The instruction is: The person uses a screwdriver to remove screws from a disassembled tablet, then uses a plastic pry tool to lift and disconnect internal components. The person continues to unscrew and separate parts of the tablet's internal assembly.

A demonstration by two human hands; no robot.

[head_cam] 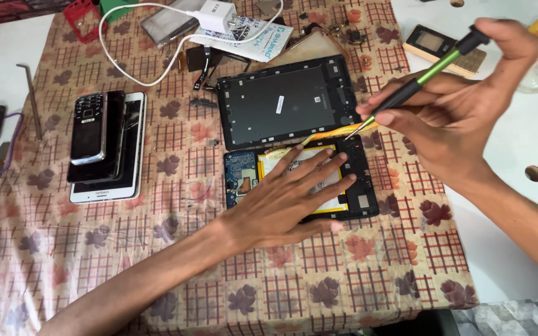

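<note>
Tablet [356, 186] lies open on worktop [518, 143], back cover [284, 102] already off beside it. Left hand [284, 199] flat, holds nothing, presses battery [269, 163]. Right hand [462, 118] pinches screwdriver [415, 84], tip approx. at top frame screw; board probably not removed yet.

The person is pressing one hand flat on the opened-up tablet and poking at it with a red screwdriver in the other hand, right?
Almost. The head view shows the screwdriver has a green and black handle, not red. The rest is right: the left hand lies flat on the opened tablet, and the right hand holds the screwdriver with its tip at the tablet's upper edge.
</note>
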